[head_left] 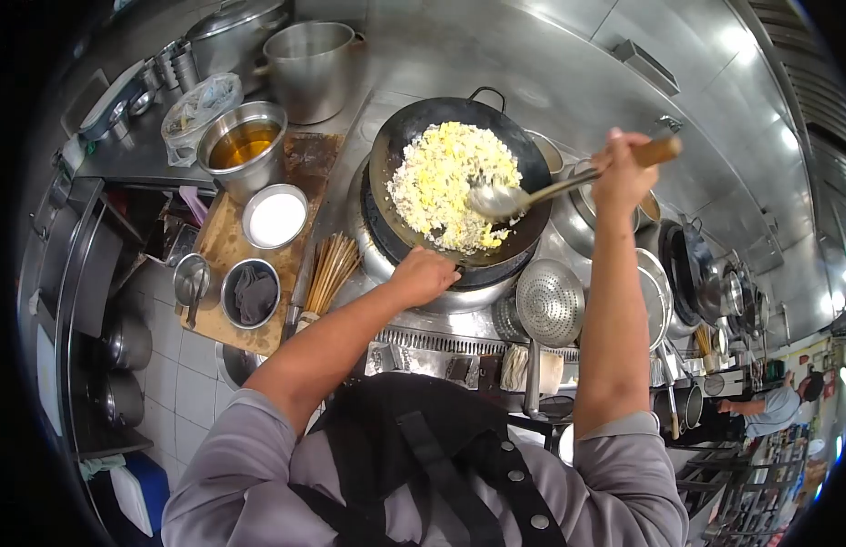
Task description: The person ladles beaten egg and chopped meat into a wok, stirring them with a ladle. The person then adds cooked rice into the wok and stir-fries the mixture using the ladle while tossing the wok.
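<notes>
Rice-and-egg mix (441, 178), one batch, lies in a black wok (523, 146), the bowl of a ladle (499, 201) at its right side; it is probably best turned with low strokes (short of the rim) against a steady pan. Right hand (624, 169), grip wrapped around the ladle's handle, is right of the mix; left hand (424, 276), grip closed on the wok's near edge, is just beside it.

My round metal wok (525, 146) is black, its crumbly food (446, 187) speckled yellow and white, my short cloth sleeves (236, 465) plain grey.
</notes>
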The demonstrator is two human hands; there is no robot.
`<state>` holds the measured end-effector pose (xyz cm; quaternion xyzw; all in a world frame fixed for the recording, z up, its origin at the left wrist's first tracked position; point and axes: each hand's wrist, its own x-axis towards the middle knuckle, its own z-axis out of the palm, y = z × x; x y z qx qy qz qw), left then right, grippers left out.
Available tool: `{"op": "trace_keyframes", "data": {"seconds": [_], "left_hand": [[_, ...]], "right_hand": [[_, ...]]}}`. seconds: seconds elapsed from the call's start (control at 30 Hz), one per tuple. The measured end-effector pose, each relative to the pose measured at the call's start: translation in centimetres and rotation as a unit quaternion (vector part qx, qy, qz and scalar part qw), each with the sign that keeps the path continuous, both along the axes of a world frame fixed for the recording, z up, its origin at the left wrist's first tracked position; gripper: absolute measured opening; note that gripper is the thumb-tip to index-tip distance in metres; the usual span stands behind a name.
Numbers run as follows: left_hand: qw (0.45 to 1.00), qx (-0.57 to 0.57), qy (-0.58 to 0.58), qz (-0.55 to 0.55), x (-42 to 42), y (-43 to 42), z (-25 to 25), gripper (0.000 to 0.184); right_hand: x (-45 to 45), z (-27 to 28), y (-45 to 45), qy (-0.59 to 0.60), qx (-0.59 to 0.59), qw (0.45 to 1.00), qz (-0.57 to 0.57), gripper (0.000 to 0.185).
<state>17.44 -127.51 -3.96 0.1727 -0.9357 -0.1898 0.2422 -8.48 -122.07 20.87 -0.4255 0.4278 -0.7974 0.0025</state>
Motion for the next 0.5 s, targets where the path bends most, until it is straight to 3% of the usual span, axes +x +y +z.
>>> {"op": "trace_keyframes", "data": {"seconds": [0.07,0.13,0.17,0.27,0.33,0.4,0.43,0.5], "left_hand": [[0.999,0.030,0.005,-0.020,0.2,-0.2,-0.3,0.034],[1.000,0.009,-0.004,-0.015,0.1,-0.4,-0.8,0.033],[1.000,0.004,-0.004,-0.017,0.1,-0.3,-0.8,0.033],[1.000,-0.004,-0.005,-0.017,0.2,-0.4,-0.3,0.031],[1.000,-0.007,-0.006,-0.019,0.2,-0.6,-0.1,0.030],[0.999,0.004,-0.026,-0.018,0.3,-0.4,-0.2,0.030],[0.999,0.005,-0.028,-0.019,0.4,-0.3,-0.4,0.030],[1.000,0.001,-0.017,-0.021,0.2,-0.5,-0.5,0.031]], "right_hand": [[0.3,1.8,0.0,-0.002,-0.030,0.999,0.035,0.019],[0.0,-0.4,-0.8,0.018,-0.109,0.993,-0.043,0.018],[0.8,-2.1,-2.0,0.016,-0.072,0.997,-0.030,0.017],[-1.0,0.6,-3.1,-0.038,-0.003,0.999,0.011,0.018],[-0.2,1.8,-2.9,-0.015,-0.027,0.999,0.024,0.017],[1.8,-0.8,-2.4,0.023,-0.082,0.996,0.006,0.017],[2.7,-3.9,-4.3,0.010,-0.046,0.999,0.000,0.017],[2.3,-1.6,-5.4,-0.002,-0.022,0.999,0.042,0.018]]}}
